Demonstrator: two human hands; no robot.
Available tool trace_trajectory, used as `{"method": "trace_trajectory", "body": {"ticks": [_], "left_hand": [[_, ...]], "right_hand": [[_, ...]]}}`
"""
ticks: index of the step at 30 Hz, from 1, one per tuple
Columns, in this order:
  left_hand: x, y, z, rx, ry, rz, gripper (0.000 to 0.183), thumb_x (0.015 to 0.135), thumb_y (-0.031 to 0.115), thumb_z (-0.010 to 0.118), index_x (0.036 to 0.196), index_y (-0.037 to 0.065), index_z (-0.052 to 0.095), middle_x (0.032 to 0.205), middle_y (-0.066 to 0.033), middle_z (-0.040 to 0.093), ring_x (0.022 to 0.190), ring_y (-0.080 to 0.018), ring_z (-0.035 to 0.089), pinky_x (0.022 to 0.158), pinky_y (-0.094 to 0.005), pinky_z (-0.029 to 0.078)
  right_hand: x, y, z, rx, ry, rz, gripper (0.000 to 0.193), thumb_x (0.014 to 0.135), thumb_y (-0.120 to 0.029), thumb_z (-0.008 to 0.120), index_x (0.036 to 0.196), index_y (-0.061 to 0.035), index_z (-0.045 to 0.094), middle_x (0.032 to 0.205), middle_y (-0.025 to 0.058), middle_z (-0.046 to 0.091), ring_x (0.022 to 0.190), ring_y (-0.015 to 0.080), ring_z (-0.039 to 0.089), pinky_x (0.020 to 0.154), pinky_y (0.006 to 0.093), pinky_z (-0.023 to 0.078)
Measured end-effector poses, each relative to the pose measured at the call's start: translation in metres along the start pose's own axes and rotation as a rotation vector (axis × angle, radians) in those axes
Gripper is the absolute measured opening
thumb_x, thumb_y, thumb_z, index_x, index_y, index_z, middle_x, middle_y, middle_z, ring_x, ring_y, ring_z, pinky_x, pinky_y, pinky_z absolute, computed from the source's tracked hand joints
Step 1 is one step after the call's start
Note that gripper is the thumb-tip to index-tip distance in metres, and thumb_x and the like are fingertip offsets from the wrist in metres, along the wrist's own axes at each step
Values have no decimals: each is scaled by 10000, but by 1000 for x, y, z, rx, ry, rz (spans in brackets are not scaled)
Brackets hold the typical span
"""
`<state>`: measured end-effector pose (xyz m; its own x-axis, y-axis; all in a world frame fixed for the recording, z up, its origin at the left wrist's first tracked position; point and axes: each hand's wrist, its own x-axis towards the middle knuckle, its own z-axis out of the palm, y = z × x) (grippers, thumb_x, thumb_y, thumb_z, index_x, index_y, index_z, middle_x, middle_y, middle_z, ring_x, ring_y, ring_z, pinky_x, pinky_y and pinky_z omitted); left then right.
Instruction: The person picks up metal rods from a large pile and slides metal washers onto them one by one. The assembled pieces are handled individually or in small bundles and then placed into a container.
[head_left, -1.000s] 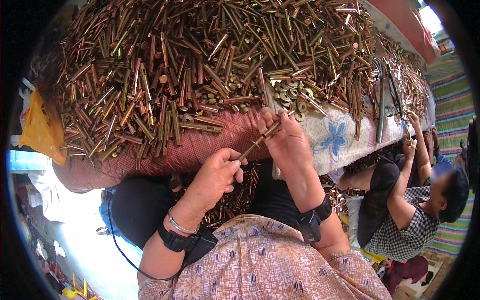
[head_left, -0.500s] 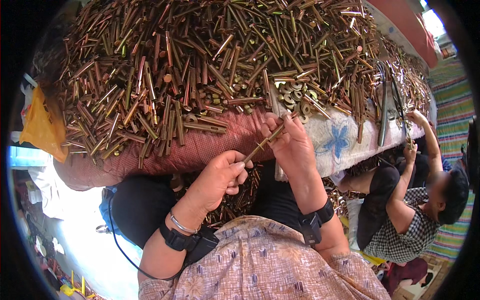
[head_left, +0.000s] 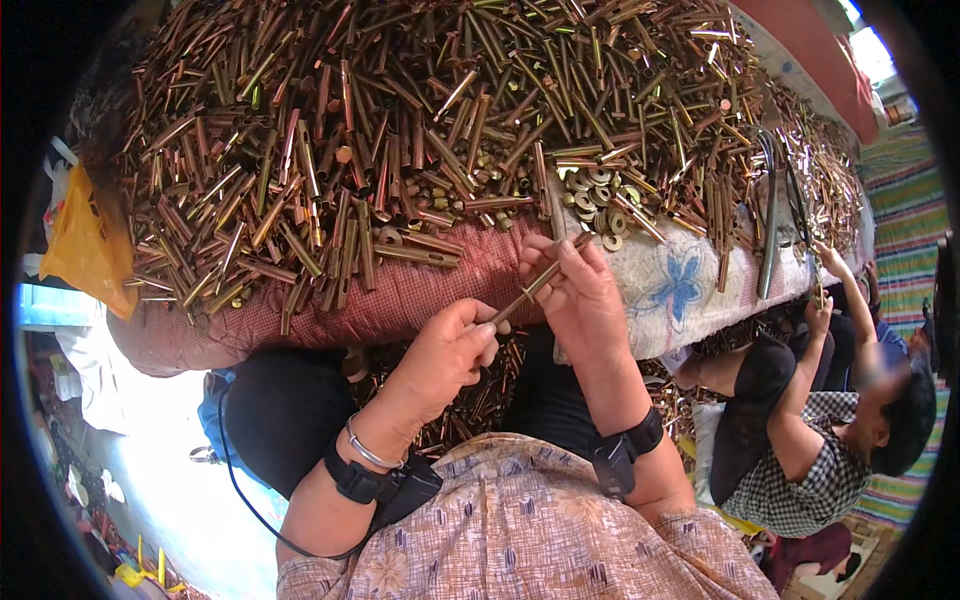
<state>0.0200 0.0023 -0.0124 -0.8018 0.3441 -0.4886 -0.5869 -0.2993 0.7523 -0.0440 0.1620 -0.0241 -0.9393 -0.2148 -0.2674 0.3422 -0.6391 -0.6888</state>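
Observation:
A slim, brass-coloured expansion bolt (head_left: 514,304) slants up to the right between my two hands. Its lower end is pinched by the thumb and fingers of my left hand (head_left: 440,362). Around the upper part close the thumb and fingers of my right hand (head_left: 585,300), with a small ring on the bolt beside them. Just beyond my right hand lies a small heap of flat washers (head_left: 598,200). Small nuts (head_left: 440,190) are gathered to the left of the washers. Loose slotted metal sleeves (head_left: 300,170) and bolts cover the work surface ahead.
Red mesh cloth (head_left: 420,290) and a white cloth with a blue flower (head_left: 650,300) cover the near edge. A yellow bag (head_left: 85,245) hangs at left. On the right, a co-worker (head_left: 800,440) handles metal parts near long dark tongs (head_left: 768,220).
My left hand has shifted slightly up along the bolt, toward my right hand. Both hands still grip it. The co-worker's hands have moved slightly.

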Motion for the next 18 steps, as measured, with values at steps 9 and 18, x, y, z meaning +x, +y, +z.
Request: {"method": "trace_trajectory", "body": {"ticks": [9,18], "left_hand": [[2,1,6,-162,96,54,256,901,310,476,978,66,456,709,10,467,517,-13,320,437,-139,278],[-1,2,-3,-141,144,35,190,893,243,491,902,53,500,700,20,446,506,-10,312,415,-130,253]], "right_hand": [[-12,10,21,-391,-85,171,155,870,-172,544,921,-26,536,852,29,584,702,88,531,605,229,445],[21,6,18,-1308,52,-477,164,799,-64,561,927,21,502,805,185,569,723,316,572,629,353,448]]}}
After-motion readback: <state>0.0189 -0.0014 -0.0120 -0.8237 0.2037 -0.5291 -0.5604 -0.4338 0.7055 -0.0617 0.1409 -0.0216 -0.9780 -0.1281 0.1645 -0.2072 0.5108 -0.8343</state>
